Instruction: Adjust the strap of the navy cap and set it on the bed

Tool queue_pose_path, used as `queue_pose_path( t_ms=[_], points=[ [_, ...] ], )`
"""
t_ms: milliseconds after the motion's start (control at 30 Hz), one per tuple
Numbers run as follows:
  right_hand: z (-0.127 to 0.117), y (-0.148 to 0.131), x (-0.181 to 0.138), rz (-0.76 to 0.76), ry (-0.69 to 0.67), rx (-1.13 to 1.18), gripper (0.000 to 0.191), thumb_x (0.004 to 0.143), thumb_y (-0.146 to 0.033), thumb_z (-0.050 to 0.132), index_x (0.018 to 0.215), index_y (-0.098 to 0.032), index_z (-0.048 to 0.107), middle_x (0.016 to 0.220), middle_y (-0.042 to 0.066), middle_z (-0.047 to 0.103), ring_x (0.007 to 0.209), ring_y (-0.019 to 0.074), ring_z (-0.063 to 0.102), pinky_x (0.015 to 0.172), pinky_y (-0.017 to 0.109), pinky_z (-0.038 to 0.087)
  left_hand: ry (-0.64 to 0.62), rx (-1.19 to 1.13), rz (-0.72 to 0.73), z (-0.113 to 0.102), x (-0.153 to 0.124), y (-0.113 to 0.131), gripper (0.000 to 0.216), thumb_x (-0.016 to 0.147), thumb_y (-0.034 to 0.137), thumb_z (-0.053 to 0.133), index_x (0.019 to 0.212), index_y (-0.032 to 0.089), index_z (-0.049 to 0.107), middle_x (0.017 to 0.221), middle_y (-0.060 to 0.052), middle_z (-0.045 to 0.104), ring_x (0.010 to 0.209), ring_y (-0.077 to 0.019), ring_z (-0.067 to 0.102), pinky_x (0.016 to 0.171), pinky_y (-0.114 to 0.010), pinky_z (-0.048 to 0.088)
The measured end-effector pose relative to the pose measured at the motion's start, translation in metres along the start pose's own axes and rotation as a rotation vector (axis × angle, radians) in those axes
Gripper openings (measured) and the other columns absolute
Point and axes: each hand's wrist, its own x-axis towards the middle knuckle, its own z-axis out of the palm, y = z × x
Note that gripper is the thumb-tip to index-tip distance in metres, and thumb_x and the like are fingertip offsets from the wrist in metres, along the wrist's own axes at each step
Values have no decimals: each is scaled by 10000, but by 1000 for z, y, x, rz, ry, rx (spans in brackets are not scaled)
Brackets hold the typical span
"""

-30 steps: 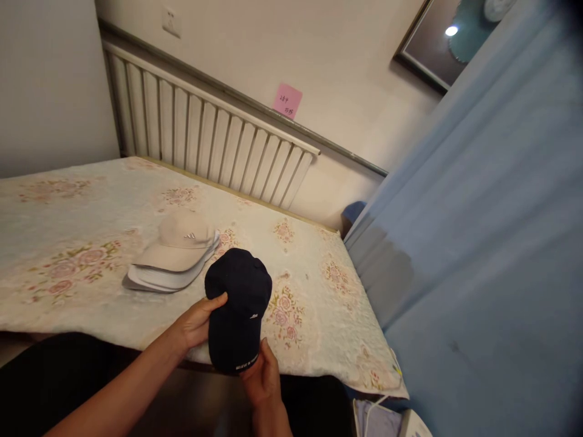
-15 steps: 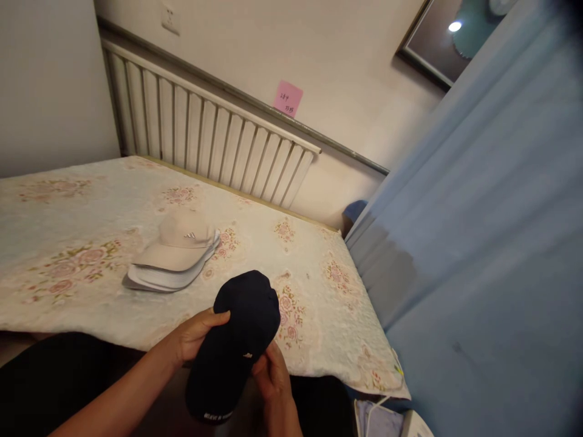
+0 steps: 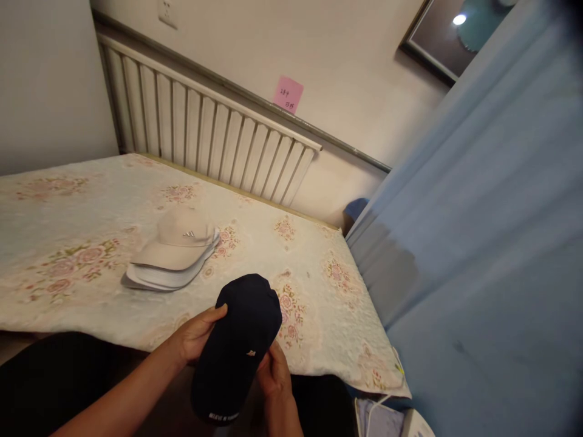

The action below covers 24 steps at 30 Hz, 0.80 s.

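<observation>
A dark navy baseball cap [image 3: 241, 340] is held between my two hands at the near edge of the bed, its brim pointing down toward me. Light lettering runs along the brim's edge, and a small pale emblem sits on the crown. My left hand [image 3: 199, 334] grips the cap's left side, thumb on top and the other fingers hidden beneath. On the right side, my right hand [image 3: 274, 371] pinches the rim with its fingers partly behind the cap. To the left on the bed lies a stack of caps, a beige cap [image 3: 180, 237] on top of white ones [image 3: 159, 278].
A flowered cover [image 3: 314, 291] spreads over the bed. Behind it stands a white radiator [image 3: 209, 133] below a pink note [image 3: 288, 94]. A blue curtain [image 3: 478, 243] hangs along the right side. A white cable and box [image 3: 416, 425] are at the lower right.
The navy cap has shifted very slightly right in my hands, its brim turning a little. Both hands keep their hold, and the stacked caps stay put.
</observation>
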Motion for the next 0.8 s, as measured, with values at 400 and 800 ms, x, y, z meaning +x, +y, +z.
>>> queue_pose_path(
  t_ms=[400, 800],
  points=[
    [-7, 6, 4, -30, 26, -45, 299, 759, -338, 639, 1011, -188, 699, 950, 58, 745, 1057, 263, 645, 1026, 466, 423, 31, 21, -14, 3, -1, 0, 514, 820, 236, 625, 1284, 39, 526, 972, -198, 730, 940, -362, 683, 924, -492, 471],
    [-16, -1, 3, -26, -14, 106, 353, 720, -348, 683, 1026, -173, 686, 1068, 61, 724, 1088, 225, 633, 1080, 410, 369, 19, 138, 42, -8, 0, -1, 396, 786, 289, 676, 1100, 50, 639, 928, -189, 737, 886, -338, 696, 905, -489, 484]
  ],
)
